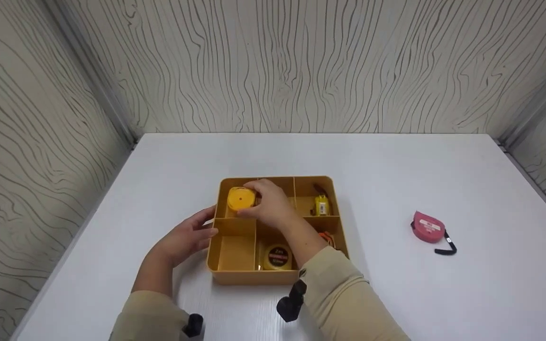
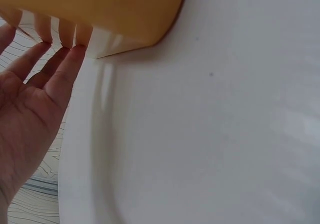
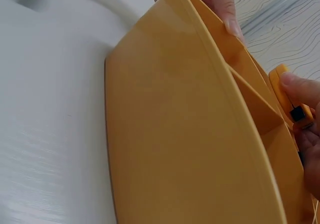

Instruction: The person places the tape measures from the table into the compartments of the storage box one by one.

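My right hand [image 1: 273, 203] pinches a yellow-orange tape measure [image 1: 241, 199] between thumb and fingers, at the back left compartment of a yellow divided box [image 1: 235, 278]. In the right wrist view, this tape measure [image 3: 281, 91] shows a black piece by the fingers. My left hand [image 1: 187, 239] rests against the box's left wall, thumb near the rim; the left wrist view shows its extended fingers touching the wall. Another yellow tape measure [image 1: 277, 258] with a dark round label sits in the front middle compartment. A small yellow tape measure [image 1: 321, 205] lies in the back right one.
A pink tape measure [image 1: 428, 228] with a black strap lies on the white table [image 1: 396, 293] to the right. Something orange [image 1: 326, 238] shows in the front right compartment, partly hidden by my right forearm. Wood-patterned panels [image 1: 292, 66] stand behind and at both sides.
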{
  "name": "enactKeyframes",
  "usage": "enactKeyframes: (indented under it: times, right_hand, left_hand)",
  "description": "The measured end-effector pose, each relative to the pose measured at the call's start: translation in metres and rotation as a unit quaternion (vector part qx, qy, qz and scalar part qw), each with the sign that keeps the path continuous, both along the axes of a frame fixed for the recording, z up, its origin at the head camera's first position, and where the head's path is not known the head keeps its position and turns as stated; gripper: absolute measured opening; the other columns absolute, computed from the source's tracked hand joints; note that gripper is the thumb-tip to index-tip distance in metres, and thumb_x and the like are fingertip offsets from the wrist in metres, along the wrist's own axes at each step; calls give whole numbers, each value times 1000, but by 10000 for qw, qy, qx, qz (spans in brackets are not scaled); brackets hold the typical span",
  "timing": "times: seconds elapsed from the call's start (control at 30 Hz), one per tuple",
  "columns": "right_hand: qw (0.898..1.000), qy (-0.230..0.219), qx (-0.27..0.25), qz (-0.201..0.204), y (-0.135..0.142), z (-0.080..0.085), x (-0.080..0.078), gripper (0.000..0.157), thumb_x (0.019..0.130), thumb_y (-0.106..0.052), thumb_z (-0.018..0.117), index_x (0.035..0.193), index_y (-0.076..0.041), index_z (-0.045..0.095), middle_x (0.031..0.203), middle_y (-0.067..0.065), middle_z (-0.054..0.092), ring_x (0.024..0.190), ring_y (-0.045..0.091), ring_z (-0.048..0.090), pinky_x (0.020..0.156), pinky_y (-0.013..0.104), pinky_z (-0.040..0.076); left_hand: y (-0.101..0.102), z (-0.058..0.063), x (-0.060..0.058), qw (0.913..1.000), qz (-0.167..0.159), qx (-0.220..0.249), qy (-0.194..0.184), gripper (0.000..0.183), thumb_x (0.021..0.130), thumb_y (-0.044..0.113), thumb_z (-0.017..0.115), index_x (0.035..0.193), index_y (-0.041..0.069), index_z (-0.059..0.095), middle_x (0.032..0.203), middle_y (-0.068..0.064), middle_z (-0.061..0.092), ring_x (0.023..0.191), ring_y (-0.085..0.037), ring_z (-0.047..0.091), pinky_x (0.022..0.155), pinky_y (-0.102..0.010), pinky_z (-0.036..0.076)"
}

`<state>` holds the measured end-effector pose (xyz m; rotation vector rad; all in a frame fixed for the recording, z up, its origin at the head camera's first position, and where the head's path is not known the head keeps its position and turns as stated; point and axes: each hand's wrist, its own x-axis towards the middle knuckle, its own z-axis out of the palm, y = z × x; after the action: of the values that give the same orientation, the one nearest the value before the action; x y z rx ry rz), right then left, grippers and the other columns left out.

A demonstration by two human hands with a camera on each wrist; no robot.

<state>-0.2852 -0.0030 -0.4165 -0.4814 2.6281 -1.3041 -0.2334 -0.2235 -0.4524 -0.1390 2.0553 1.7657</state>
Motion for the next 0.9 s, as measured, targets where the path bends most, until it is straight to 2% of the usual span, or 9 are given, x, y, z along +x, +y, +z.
enactKeyframes:
  times: [0.2, 0.63, 0.9]
  right_hand:
    - [9994, 184, 259, 116, -1, 0, 1, 62, 72, -34, 77, 126, -16, 52, 126, 1, 48, 109, 18, 48, 98, 35, 39]
    - [9979, 357, 475, 252, -1, -1, 3, 60, 74, -29, 76, 127, -14, 51, 125, 1, 46, 111, 16, 46, 102, 35, 36]
    - [9960, 572, 556, 402, 2, -2, 1, 53, 79, -21, 72, 127, -11, 52, 124, 4, 48, 111, 19, 49, 96, 33, 42]
  left_hand:
    - [0, 0, -1, 9998, 94, -156, -40, 74, 69, 37, 76, 134, 37, 41, 142, 10, 34, 127, -16, 40, 96, -36, 43]
    - [0, -2, -2, 9998, 11, -190, 46, 72, 70, 38, 75, 134, 37, 42, 142, 11, 34, 127, -16, 40, 96, -37, 42]
    - [0, 0, 0, 9999, -83, -89, 70, 72, 72, 37, 74, 136, 35, 39, 143, 10, 33, 128, -16, 38, 97, -37, 42]
